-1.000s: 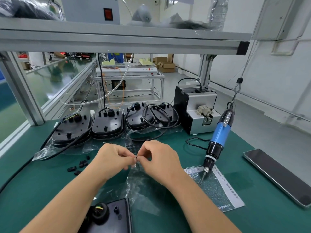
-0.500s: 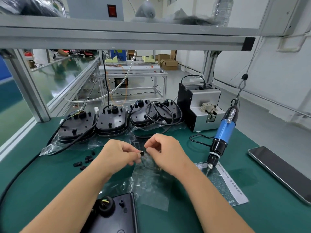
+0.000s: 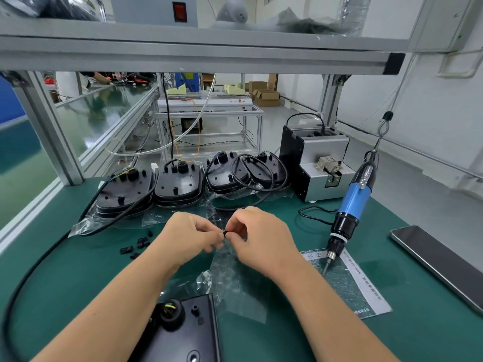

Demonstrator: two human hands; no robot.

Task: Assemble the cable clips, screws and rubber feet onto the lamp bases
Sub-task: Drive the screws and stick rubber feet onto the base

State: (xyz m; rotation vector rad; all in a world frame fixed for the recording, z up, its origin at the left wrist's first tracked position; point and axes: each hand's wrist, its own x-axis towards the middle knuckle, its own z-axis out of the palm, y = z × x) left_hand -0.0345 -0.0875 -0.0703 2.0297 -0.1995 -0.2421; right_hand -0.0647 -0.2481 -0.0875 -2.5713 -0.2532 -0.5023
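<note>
From the head view, the left hand and right hand meet fingertip to fingertip above the green surface, each grip curled and pinching one small black rubber foot between them. A lamp base lies just below the wrists; stacked lamp bases sit behind. Loose cable clips lie left of the hands.
</note>
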